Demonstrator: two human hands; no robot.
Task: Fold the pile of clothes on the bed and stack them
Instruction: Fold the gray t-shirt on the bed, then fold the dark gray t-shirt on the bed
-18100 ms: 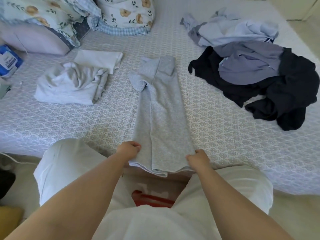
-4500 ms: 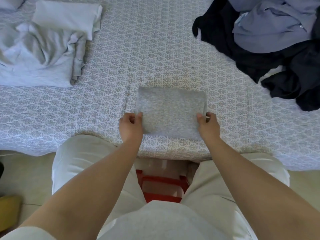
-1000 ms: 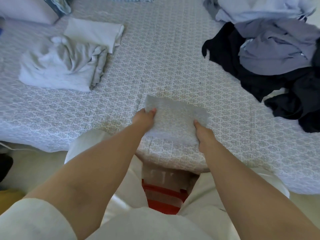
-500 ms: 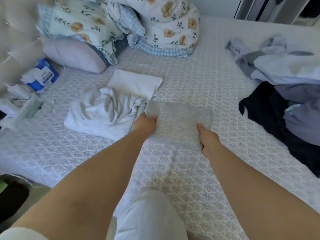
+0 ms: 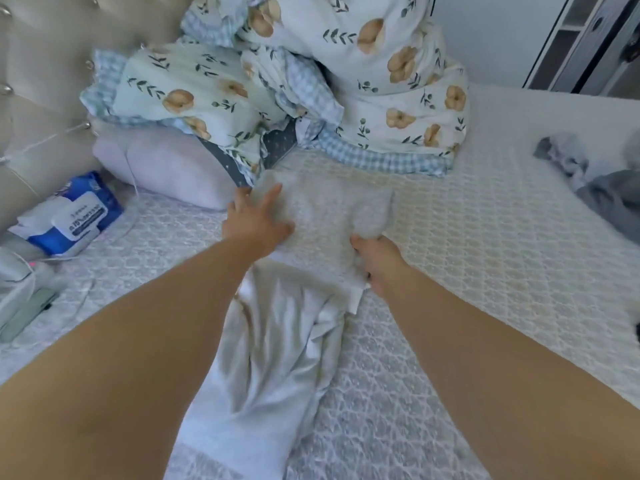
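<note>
The folded grey cloth (image 5: 325, 216) is pressed flat under the open left hand (image 5: 258, 223) and pinched at its near corner by the right hand (image 5: 375, 259), so it should be let down gently, edges kept square.

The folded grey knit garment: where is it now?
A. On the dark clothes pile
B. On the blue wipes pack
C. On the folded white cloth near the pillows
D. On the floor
C: the folded grey knit garment lies over the folded white cloth, left hand flat on it, right hand gripping its near edge.
</note>
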